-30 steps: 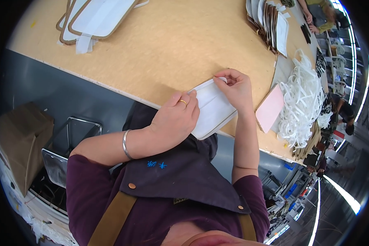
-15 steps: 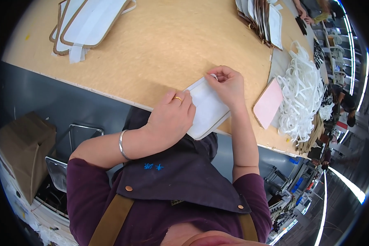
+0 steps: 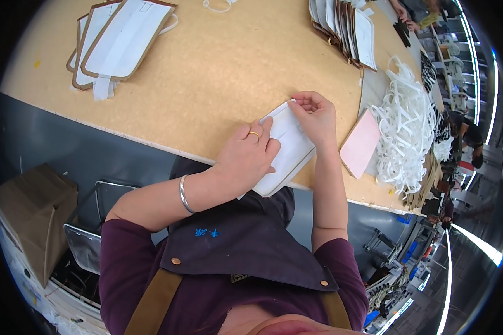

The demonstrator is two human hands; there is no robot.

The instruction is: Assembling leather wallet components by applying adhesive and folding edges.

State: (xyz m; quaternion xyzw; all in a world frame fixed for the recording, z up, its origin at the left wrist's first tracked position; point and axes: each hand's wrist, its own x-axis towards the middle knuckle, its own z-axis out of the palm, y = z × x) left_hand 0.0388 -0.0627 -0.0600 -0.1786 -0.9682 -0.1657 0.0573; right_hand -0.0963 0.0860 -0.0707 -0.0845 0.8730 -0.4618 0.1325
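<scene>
A flat white panel (image 3: 284, 146) with rounded corners lies at the table's near edge, its lower end reaching past that edge toward my lap. My left hand (image 3: 246, 157), wearing a ring, rests on the panel's left side with its fingers apart. At the panel's upper right corner, my right hand (image 3: 317, 118) pinches the edge between thumb and fingers. Part of the panel is hidden under both hands.
Brown-edged white panels (image 3: 123, 42) are stacked at the far left. A bundle of similar pieces (image 3: 343, 30) stands far right. A pink panel (image 3: 360, 144) lies beside a heap of white strips (image 3: 405, 128). Another person's hands (image 3: 411, 22) show at the far right.
My left hand has slid up and right along the panel, and its fingers have spread. My right hand stays at the upper corner. The view has shifted slightly, showing a white loop at the top.
</scene>
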